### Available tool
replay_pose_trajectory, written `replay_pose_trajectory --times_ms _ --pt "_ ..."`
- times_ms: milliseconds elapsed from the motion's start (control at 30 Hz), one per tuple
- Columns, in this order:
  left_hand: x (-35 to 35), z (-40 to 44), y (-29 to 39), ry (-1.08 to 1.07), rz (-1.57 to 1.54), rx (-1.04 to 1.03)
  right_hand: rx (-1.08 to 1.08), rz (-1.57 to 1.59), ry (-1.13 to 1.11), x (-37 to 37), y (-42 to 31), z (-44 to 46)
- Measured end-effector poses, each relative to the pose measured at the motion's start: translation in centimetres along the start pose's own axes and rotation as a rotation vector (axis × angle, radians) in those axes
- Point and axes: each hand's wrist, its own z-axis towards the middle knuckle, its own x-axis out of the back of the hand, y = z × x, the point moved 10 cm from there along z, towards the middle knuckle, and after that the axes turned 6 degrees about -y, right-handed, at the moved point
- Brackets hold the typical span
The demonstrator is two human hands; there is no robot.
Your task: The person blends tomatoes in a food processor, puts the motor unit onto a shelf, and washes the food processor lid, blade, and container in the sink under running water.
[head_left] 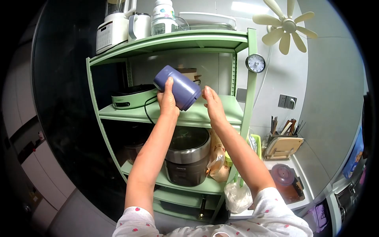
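My left hand [168,98] is closed around a purple-blue cylindrical container [178,87], with the thumb along its near side. The container is tilted, one end up to the left and the seamed end down to the right; which end is the top I cannot tell. Just right of the seamed end, my right hand [213,103] is raised with its fingers loosely stretched, apart from the container and holding nothing. Both hands are in front of the middle shelf [197,112] of a green metal rack. A beige pot [187,73] is partly hidden behind the container.
A green electric cooker [134,99] stands left on the middle shelf. Below sits a large dark pot-like appliance [187,162]. A white blender base [112,33] is on top. A round timer [255,63] is on the right post, near a wall fan [288,26]. A knife holder [282,136] stands right.
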Motion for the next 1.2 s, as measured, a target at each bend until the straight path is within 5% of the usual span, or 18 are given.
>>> replay_pose_trajectory --times_ms 233,300,533,700,767,900,1033,1200 --pt "-0.6 -4.4 0.8 0.088 -0.128 -0.107 0.269 0.117 0.211 -1.7 -3.2 -1.3" --pt "-1.0 -5.9 0.8 0.073 -0.15 -0.136 0.182 0.426 0.219 -2.0 -1.5 -1.0" --pt "0.3 -8.7 0.1 0.083 -0.241 -0.029 0.209 0.467 0.24 -2.3 -1.8 -3.1" --pt "0.2 -11.7 2.2 0.043 -0.27 -0.054 0.312 0.198 0.278 -1.9 -3.9 -4.1" --pt "1.4 -12.5 2.6 0.088 -0.267 -0.042 0.409 0.181 0.204 -2.9 -5.4 -4.5" --pt "3.3 -14.0 4.3 0.138 -0.304 -0.082 0.2 0.065 0.12 -4.1 -2.3 -3.5" --pt "4.6 -14.9 6.4 0.144 -0.229 -0.199 0.231 -0.688 -0.129 -8.1 -0.7 -4.9" --pt "4.8 -15.6 9.2 0.082 -0.009 -0.391 0.07 -0.7 -0.502 -12.7 0.9 -8.7"
